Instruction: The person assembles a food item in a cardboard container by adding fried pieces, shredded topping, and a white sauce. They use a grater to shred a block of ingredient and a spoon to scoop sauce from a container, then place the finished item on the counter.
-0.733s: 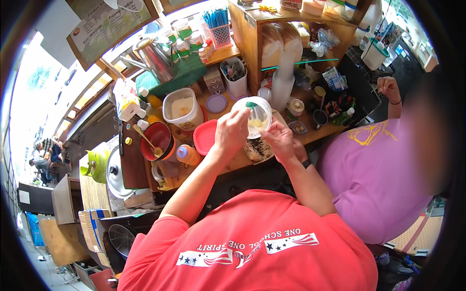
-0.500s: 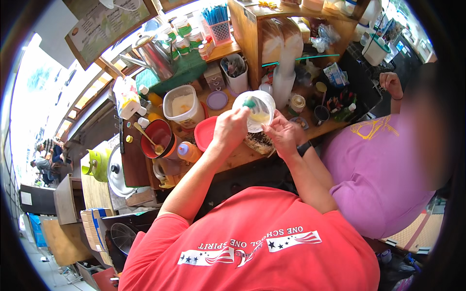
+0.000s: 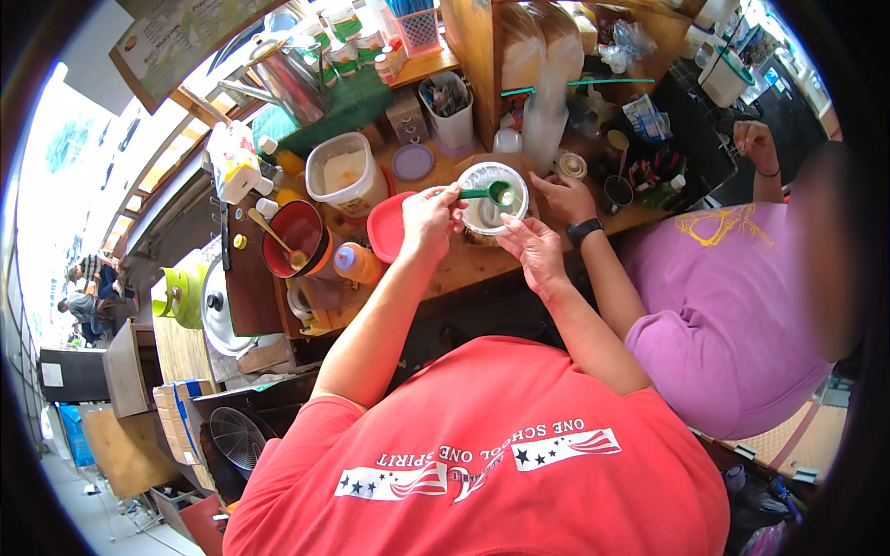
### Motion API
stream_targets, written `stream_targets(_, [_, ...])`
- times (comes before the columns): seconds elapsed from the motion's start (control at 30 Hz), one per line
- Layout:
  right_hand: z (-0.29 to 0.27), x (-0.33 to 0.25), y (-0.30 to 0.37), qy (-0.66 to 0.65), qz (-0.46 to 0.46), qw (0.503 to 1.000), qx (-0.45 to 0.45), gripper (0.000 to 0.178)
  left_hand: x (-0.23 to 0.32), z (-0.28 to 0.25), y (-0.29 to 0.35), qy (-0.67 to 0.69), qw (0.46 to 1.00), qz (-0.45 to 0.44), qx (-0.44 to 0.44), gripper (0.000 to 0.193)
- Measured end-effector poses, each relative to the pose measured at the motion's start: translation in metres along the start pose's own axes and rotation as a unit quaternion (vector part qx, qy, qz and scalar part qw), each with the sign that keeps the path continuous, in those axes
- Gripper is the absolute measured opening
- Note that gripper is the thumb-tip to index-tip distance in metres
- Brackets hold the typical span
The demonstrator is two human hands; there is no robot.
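Observation:
My left hand (image 3: 433, 221) is closed on the handle of a green spoon (image 3: 477, 194). Its bowl, with some pale stuff in it, is over the mouth of a round white tub (image 3: 466, 219). With fingertips at the tub's near right rim, my right hand (image 3: 535, 250) holds the tub. Beyond it a co-worker's hand (image 3: 567, 200), with a dark wristwatch, reaches beside the tub toward a small lidded jar (image 3: 572, 165). A red lid (image 3: 390, 228) lies left of the tub, close to my left wrist.
Left on the wooden counter are a container of pale powder (image 3: 320, 190), a red bowl (image 3: 281, 235) with a wooden-handled utensil, and an orange squeeze bottle (image 3: 357, 264). A purple lid (image 3: 413, 162) lies behind. The co-worker in purple (image 3: 723, 324) stands close at my right.
The green spoon has tilted from steep in the tub to nearly level over its opening. My left hand moved slightly left. The co-worker's hand moved forward, away from my right hand.

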State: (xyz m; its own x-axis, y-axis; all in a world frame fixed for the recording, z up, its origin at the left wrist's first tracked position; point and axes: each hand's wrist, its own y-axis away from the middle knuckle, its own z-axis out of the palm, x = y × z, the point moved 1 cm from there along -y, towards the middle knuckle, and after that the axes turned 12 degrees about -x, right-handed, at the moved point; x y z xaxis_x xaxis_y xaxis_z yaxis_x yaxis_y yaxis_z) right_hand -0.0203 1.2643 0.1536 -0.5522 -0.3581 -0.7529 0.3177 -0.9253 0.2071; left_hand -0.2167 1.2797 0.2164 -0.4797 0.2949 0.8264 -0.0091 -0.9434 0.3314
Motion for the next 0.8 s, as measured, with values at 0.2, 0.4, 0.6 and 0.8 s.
stream_targets(0.2, [-0.037, 0.003, 0.034, -0.022, 0.107, 0.994, 0.027, 0.019, -0.006, -0.024, -0.005, 0.020, 1.000, -0.002, -0.011, 0.015])
stream_targets(0.4, [-0.074, 0.002, 0.077, 0.004, 0.176, 0.983, 0.046, 0.024, -0.029, -0.026, -0.036, -0.104, 0.992, 0.068, -0.007, 0.019])
stream_targets(0.6, [-0.087, 0.007, 0.107, 0.036, 0.227, 0.972, 0.045, 0.019, -0.076, -0.006, -0.072, -0.267, 0.962, 0.061, 0.006, 0.023])
stream_targets(0.8, [-0.091, 0.010, 0.120, 0.063, 0.239, 0.968, 0.045, 0.017, -0.105, 0.003, -0.088, -0.355, 0.932, 0.067, -0.012, 0.024])
